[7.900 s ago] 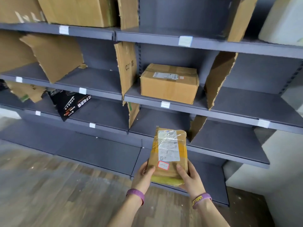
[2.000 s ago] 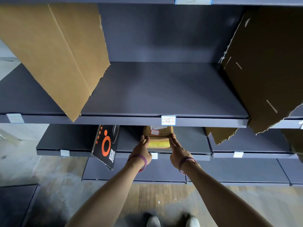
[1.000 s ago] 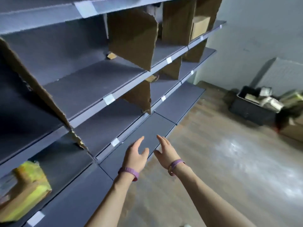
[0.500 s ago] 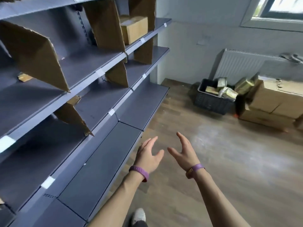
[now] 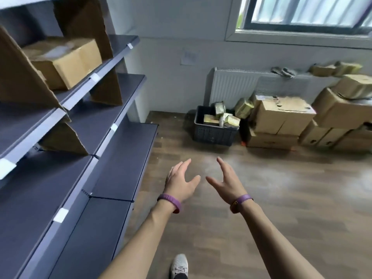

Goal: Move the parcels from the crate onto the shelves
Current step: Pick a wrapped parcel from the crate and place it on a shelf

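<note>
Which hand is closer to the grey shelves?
Left. The left hand hovers beside the shelves, not touching; the right hand is farther out over the wooden floor.

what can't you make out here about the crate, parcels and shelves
Head view:
- Yellow-taped parcels in the dark plastic crate: count unclear, crate wall hides lower ones.
- Brown cardboard box on the grey metal shelves: label blurred.
- Shelves' left part: cut off by the frame edge.
</note>
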